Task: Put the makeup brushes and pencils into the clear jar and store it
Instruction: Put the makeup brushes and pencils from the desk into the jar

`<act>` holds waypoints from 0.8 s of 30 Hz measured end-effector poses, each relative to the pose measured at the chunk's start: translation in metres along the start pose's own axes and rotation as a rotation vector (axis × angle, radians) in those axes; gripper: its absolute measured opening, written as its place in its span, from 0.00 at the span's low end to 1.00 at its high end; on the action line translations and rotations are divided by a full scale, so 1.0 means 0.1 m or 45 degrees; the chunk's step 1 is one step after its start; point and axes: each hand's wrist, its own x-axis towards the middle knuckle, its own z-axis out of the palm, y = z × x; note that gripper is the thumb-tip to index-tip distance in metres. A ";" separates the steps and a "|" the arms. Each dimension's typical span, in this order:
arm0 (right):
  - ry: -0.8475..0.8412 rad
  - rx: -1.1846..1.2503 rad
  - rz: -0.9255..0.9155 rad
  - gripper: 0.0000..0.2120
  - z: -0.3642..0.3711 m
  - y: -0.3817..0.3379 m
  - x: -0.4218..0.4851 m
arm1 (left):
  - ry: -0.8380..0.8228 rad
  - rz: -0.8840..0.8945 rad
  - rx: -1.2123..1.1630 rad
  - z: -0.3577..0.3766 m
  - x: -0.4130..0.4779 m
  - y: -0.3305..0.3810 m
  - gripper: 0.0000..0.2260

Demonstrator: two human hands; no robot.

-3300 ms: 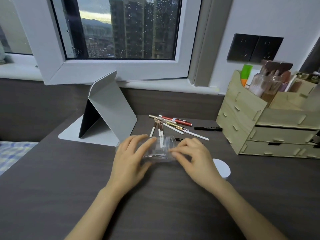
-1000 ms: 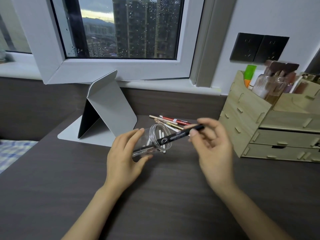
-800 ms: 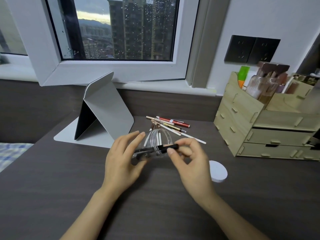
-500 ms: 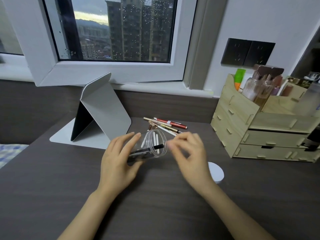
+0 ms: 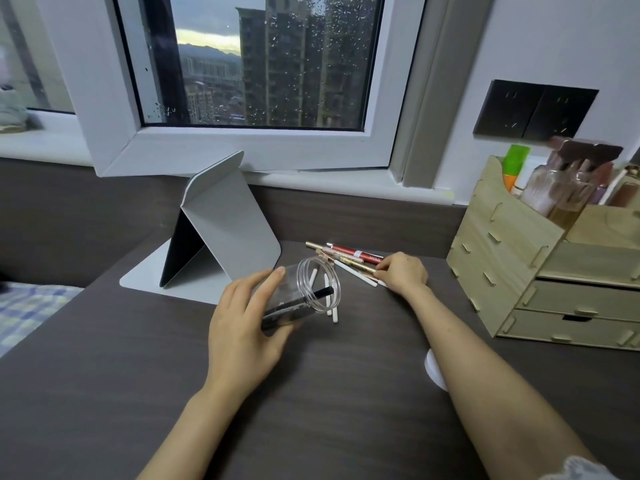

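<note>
My left hand (image 5: 242,320) grips the clear jar (image 5: 304,292), tilted with its mouth toward the right and away from me. A black pencil (image 5: 298,304) lies inside the jar, its tip poking out of the rim. Behind the jar a heap of makeup brushes and pencils (image 5: 349,259) lies on the dark desk, among them a red pencil (image 5: 356,252) and white-handled brushes (image 5: 334,306). My right hand (image 5: 401,273) rests on the right end of that heap, fingers curled around a gold pencil (image 5: 360,266); whether it is lifted I cannot tell.
A white round lid (image 5: 434,370) lies on the desk, partly hidden by my right forearm. A wooden drawer organiser (image 5: 540,265) with bottles stands at the right. A folded grey tablet stand (image 5: 221,233) sits at the back left, below the window.
The black pencil went from my right hand into the jar. My right hand then let go and reached back to the heap of pencils. The jar stays in my left hand.
</note>
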 end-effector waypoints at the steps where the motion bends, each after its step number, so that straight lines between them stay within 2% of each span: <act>1: 0.009 0.005 -0.008 0.09 0.02 0.01 0.02 | -0.002 -0.002 -0.002 0.00 0.00 0.00 0.30; 4: 0.094 0.090 0.000 0.08 0.03 0.05 0.01 | -0.012 0.007 0.004 0.01 0.00 0.00 0.31; 8: 0.218 0.547 0.008 0.06 -0.22 0.15 -0.17 | -0.010 -0.008 0.001 0.01 0.00 0.00 0.32; 11: 0.184 1.004 -0.146 0.08 -0.50 0.21 -0.58 | -0.006 -0.025 0.010 0.01 0.00 0.00 0.32; 14: 0.067 1.218 -0.296 0.11 -0.79 0.20 -1.12 | -0.012 -0.029 0.019 0.00 -0.01 0.02 0.32; 17: 0.067 1.066 -0.447 0.08 -0.93 0.12 -1.50 | -0.019 -0.008 0.027 0.01 -0.02 0.03 0.31; 20: 0.211 0.734 -0.593 0.04 -0.86 -0.04 -1.68 | -0.060 0.054 0.047 0.02 -0.05 0.04 0.31; 22: 0.340 0.520 -0.740 0.06 -0.76 -0.18 -1.72 | -0.094 0.093 0.059 0.02 -0.08 0.04 0.30; 24: 0.374 0.468 -0.797 0.08 -0.63 -0.30 -1.73 | -0.120 0.120 0.060 0.01 -0.09 0.04 0.28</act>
